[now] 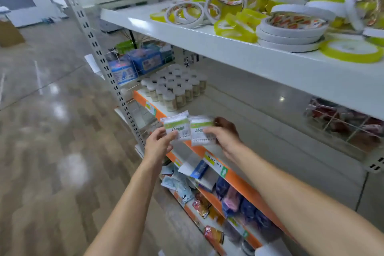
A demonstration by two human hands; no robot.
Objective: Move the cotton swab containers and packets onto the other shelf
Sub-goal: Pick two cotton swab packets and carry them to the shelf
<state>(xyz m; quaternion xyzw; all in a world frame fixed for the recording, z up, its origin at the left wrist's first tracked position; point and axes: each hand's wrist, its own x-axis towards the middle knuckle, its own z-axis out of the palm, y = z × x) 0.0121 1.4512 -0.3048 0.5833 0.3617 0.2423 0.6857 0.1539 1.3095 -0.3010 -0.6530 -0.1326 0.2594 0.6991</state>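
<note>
clear plastic cotton swab packets with green labels are held side by side just in front of the orange shelf edge (209, 154): left packet (176, 128) pinched between thumb and fingers of the left hand (159, 144), right packet (201, 131) pinched by the right hand (223, 134). behind them, white-capped swab containers (175, 87) stand clustered on the middle shelf. tape rolls (291, 25) crowd the top shelf.

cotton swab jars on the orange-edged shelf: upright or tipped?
Upright. The cotton swab jars stand in tight rows on the orange-edged shelf, white caps up; none visibly tipped.
</note>
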